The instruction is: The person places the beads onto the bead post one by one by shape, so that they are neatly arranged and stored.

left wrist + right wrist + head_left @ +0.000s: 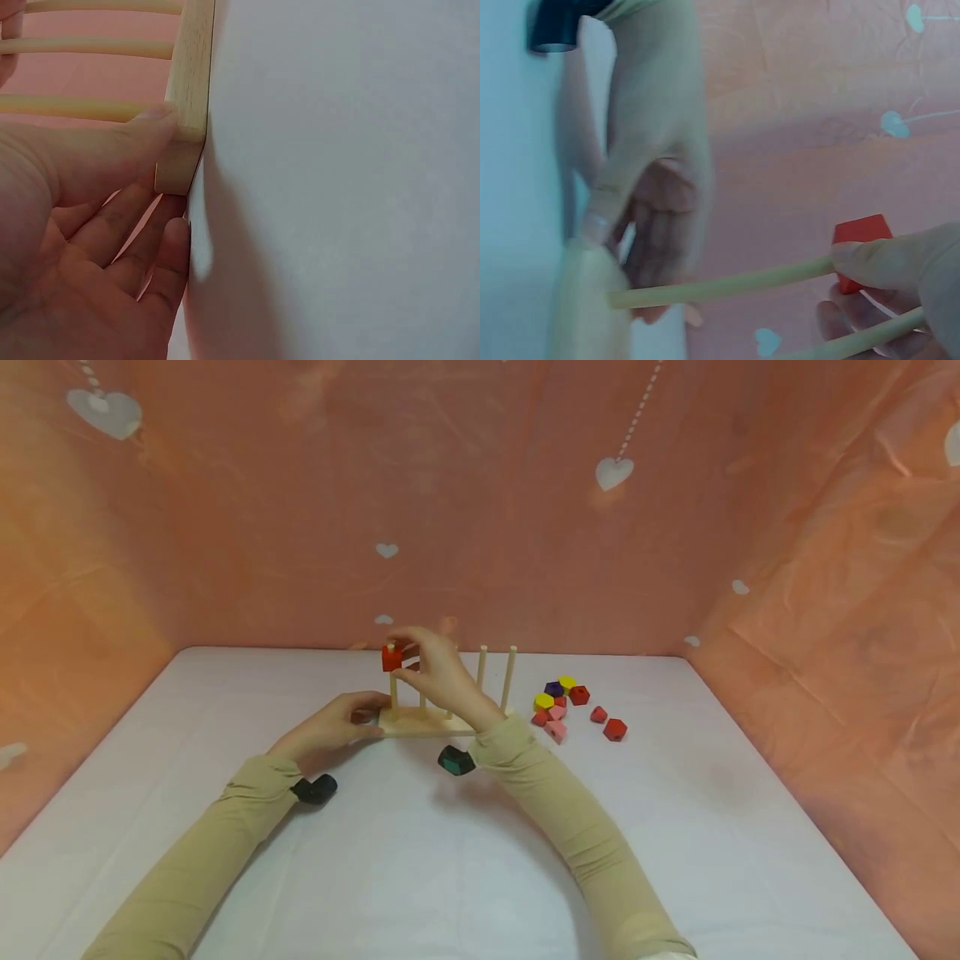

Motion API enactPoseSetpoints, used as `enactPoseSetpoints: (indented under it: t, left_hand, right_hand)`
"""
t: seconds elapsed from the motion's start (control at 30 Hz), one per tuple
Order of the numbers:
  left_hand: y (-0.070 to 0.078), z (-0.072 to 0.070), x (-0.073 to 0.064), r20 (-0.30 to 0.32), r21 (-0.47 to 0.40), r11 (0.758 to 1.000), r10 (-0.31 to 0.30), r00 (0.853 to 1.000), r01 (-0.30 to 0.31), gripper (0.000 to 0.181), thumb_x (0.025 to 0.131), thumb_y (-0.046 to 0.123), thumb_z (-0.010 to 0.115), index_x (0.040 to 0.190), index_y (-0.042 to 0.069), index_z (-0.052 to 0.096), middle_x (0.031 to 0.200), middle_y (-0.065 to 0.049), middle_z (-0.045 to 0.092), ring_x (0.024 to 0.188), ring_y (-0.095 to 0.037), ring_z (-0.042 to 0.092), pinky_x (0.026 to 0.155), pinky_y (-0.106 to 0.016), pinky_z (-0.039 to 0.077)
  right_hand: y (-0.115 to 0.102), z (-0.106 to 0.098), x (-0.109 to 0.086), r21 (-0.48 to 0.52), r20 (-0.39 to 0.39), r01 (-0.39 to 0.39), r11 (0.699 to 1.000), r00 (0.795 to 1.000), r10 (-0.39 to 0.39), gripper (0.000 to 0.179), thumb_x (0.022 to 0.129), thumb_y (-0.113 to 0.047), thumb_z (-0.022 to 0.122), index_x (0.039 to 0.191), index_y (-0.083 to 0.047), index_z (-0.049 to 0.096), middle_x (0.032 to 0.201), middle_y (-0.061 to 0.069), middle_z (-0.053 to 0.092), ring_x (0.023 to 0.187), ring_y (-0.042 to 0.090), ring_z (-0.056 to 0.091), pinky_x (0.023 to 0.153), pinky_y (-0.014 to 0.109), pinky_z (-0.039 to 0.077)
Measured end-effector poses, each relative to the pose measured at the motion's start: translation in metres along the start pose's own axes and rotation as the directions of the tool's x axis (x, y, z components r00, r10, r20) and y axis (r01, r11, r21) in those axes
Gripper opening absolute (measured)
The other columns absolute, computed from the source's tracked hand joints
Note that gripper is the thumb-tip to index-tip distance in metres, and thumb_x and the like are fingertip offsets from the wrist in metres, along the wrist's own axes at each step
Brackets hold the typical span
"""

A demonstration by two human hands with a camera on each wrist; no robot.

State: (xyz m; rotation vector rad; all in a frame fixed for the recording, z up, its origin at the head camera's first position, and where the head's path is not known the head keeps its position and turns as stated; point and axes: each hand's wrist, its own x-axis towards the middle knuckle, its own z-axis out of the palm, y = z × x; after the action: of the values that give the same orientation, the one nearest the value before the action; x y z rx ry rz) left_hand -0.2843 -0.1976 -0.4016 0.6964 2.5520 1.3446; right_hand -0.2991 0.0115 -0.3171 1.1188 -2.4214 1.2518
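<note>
A wooden peg stand point(427, 723) with several upright pegs sits on the table. My left hand point(337, 724) holds the left end of its base, the thumb point(142, 139) on the top corner and the fingers spread behind and below. A red block point(392, 658) is round the top of the leftmost peg point(393, 693), whose tip shows above it. My right hand point(442, 672) pinches this block point(861, 229) between thumb and fingers, reaching across the other pegs. Part of the block is hidden by the right thumb in the right wrist view.
To the right of the stand lies a loose group of beads: yellow hexagons point(543, 702), a purple one point(553, 689), pink ones point(556, 731) and red ones point(615, 730). Behind the white table point(420, 877) hangs an orange-pink cloth point(480, 527) with hearts.
</note>
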Motion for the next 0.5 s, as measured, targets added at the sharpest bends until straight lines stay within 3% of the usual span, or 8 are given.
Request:
enactPoseSetpoints:
  t: [0.33,0.5]
  left_hand:
    - [0.000,0.000,0.000,0.000,-0.008,1.000,0.021,1.000,-0.021,0.052,0.088,0.006,0.067,0.135,-0.006,0.047,0.134,-0.022,0.050,0.122,-0.041,0.047,0.102,-0.051,0.035]
    - [0.000,0.001,-0.001,-0.013,-0.015,0.998,0.057,0.998,-0.057,0.049,0.087,0.003,0.067,0.132,-0.008,0.049,0.132,-0.024,0.051,0.121,-0.043,0.047,0.102,-0.052,0.034]
  right_hand:
    - [0.014,0.017,-0.013,0.191,-0.073,-0.046,0.981,0.995,0.061,0.065,0.080,0.008,0.072,0.135,-0.002,0.038,0.110,0.016,0.059,0.094,0.025,0.064,0.080,0.026,0.051]
    - [0.021,0.026,-0.019,0.202,-0.093,-0.038,0.979,0.994,0.058,0.081,0.079,0.011,0.071,0.143,-0.004,0.024,0.105,0.020,0.059,0.095,0.029,0.064,0.080,0.027,0.052]
